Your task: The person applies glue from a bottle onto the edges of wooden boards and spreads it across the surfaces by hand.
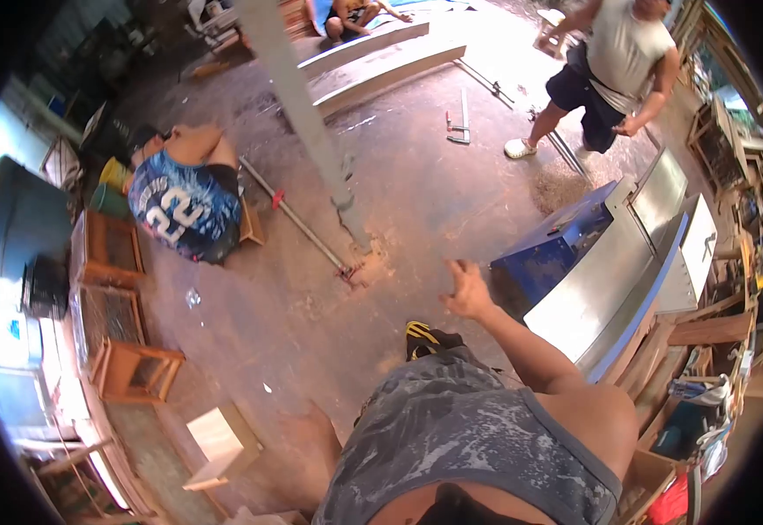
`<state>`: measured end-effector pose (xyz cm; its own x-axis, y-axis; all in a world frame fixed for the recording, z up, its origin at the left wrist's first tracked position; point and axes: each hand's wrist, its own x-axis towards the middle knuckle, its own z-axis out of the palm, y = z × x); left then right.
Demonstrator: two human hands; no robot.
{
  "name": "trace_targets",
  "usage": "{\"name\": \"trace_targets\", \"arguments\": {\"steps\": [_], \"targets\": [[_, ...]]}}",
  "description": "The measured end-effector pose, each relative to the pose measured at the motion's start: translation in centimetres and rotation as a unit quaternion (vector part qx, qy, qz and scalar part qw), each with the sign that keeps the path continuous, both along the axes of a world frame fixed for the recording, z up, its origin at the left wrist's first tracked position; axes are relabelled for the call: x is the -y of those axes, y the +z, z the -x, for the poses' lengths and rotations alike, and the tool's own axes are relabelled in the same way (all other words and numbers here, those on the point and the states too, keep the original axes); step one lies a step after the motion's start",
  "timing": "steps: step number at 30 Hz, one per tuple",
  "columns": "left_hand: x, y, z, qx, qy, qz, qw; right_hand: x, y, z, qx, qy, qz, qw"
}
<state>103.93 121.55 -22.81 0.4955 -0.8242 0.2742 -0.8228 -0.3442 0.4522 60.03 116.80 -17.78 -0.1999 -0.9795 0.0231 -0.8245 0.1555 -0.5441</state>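
My right hand (466, 290) is held out in front of me over the floor, fingers apart and holding nothing. It is nearest to a blue machine with a long metal bed (587, 302), which stands to its right; a gap shows between them. My left hand (310, 429) hangs low by my left side, blurred, so its fingers cannot be made out. Some way to its left, a small pale wooden piece made of joined boards (228, 444) rests on the floor. A shoe with yellow stripes (425, 337) shows below my grey tank top.
A post (307, 114) rises from the floor ahead, with a long bar clamp (298, 219) beside it. A person in a blue jersey (184, 201) crouches at left near wooden frames (110, 249). Another person (613, 70) stands at right. Long boards (390, 79) and another clamp (458, 122) lie farther off.
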Motion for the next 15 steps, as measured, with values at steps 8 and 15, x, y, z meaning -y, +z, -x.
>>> {"name": "trace_targets", "arguments": {"steps": [8, 15], "targets": [[17.9, -9.4, 4.0, -0.011, -0.114, -0.042, 0.992, -1.2, 1.9, 10.3, 0.024, -0.208, 0.02, 0.978], [29.0, -2.8, 18.6, -0.031, -0.226, -0.161, 0.96, 5.8, 2.3, 15.4, 0.084, -0.229, -0.023, 0.97]]}}
